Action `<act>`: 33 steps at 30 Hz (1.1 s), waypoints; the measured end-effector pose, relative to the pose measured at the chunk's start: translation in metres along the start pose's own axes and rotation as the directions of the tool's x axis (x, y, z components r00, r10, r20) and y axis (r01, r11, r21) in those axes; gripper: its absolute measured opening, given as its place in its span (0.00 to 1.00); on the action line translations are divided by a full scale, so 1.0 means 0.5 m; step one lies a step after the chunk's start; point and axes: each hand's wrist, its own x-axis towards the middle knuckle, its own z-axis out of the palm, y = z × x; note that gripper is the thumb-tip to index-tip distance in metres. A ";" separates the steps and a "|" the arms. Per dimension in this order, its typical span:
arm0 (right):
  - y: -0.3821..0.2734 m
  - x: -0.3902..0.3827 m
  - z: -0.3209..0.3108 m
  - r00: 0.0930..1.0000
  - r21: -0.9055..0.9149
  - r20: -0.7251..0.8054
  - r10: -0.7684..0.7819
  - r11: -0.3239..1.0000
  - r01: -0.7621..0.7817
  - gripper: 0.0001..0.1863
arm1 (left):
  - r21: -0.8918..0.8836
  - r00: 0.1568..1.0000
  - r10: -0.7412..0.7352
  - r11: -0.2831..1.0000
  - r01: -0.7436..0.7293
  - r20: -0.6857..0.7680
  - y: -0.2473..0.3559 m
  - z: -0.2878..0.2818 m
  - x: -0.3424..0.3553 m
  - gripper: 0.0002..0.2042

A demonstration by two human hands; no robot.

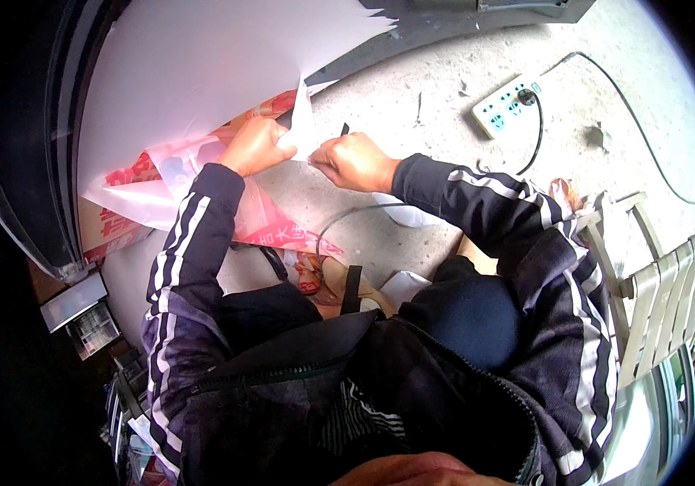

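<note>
A large white sheet (177, 65) with torn, pointed edges fills the upper left, over red printed card (108, 239) and pink film (274, 227). My left hand (256, 147) is closed on a narrow upright flap (303, 109) of white sheet. Just right of it, my right hand (349, 160) is closed, fingertips at the lower part of the flap, with a short dark object (345, 130) sticking up behind it; I cannot make out what that object is or exactly what the fingers grip.
A white power strip (505, 107) with a plugged black cord lies on the speckled pale floor (436, 73). A slatted folding chair (663, 300) stands at the right. A dark panel (31, 138) borders the left. My legs (461, 316) are below, near red clutter (308, 279).
</note>
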 end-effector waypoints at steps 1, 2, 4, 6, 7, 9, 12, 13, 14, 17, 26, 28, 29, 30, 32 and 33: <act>0.000 -0.003 0.001 1.000 0.003 0.003 -0.001 1.000 0.001 0.10 | 0.013 1.000 -0.014 1.000 0.014 0.005 0.003 0.002 -0.004 0.15; 0.001 -0.006 0.002 1.000 0.006 0.006 -0.001 1.000 0.001 0.10 | 0.026 1.000 -0.028 0.999 0.028 0.010 0.004 0.003 -0.005 0.15; 0.002 -0.013 -0.001 1.000 0.018 0.007 0.003 1.000 -0.003 0.11 | 0.011 0.999 -0.008 1.000 0.008 -0.038 0.000 0.010 -0.004 0.15; 0.003 -0.023 0.002 1.000 0.044 -0.008 -0.007 0.999 0.007 0.11 | 0.005 0.997 0.010 1.000 -0.010 -0.073 -0.008 0.014 -0.007 0.15; 0.003 -0.030 0.006 1.000 0.064 -0.023 -0.018 0.998 0.020 0.11 | 0.007 0.996 0.019 1.000 -0.018 -0.087 -0.015 0.014 -0.013 0.14; 0.004 -0.042 0.010 0.999 0.082 -0.029 -0.021 0.996 0.024 0.12 | 0.016 0.996 0.016 1.000 -0.015 -0.082 -0.024 0.010 -0.026 0.14; 0.010 -0.060 0.010 1.000 0.086 -0.002 0.003 0.996 -0.003 0.12 | -0.016 0.998 -0.008 1.000 0.007 -0.062 -0.030 0.004 -0.059 0.13; 0.014 -0.066 0.011 1.000 0.092 0.005 0.013 0.996 -0.013 0.13 | -0.003 0.999 -0.019 1.000 0.019 -0.050 -0.037 0.002 -0.075 0.13; 0.018 -0.071 0.011 1.000 0.097 0.014 0.022 0.995 -0.023 0.13 | 0.010 0.999 -0.031 0.999 0.032 -0.039 -0.048 0.000 -0.095 0.13; 0.019 -0.074 0.008 0.998 0.086 0.044 0.037 0.995 -0.041 0.13 | 0.007 0.994 -0.087 0.996 0.088 -0.063 -0.042 -0.026 -0.156 0.14; 0.022 -0.083 0.018 0.994 0.071 0.111 0.019 0.997 -0.027 0.13 | -0.179 0.897 -0.425 0.898 0.401 -0.123 -0.112 -0.050 -0.361 0.13; 0.020 -0.092 0.014 0.991 0.067 0.128 0.045 0.996 -0.054 0.12 | -0.367 0.851 -0.508 0.824 0.432 -0.137 -0.150 -0.017 -0.423 0.14; 0.022 -0.096 0.008 0.989 0.062 0.135 0.059 0.996 -0.068 0.12 | -0.402 0.828 -0.542 0.797 0.452 -0.143 -0.165 -0.007 -0.451 0.14; 0.028 -0.102 0.013 0.985 0.061 0.154 0.079 0.994 -0.089 0.12 | -0.433 0.804 -0.577 0.767 0.473 -0.145 -0.172 -0.003 -0.477 0.14; 0.029 -0.108 0.016 0.977 0.087 0.180 0.113 0.988 -0.130 0.11 | -0.510 0.723 -0.680 0.668 0.542 -0.123 -0.218 0.015 -0.540 0.13; 0.030 -0.110 0.016 0.972 0.099 0.199 0.127 0.984 -0.149 0.11 | -0.588 0.677 -0.726 0.602 0.541 -0.121 -0.240 0.026 -0.577 0.12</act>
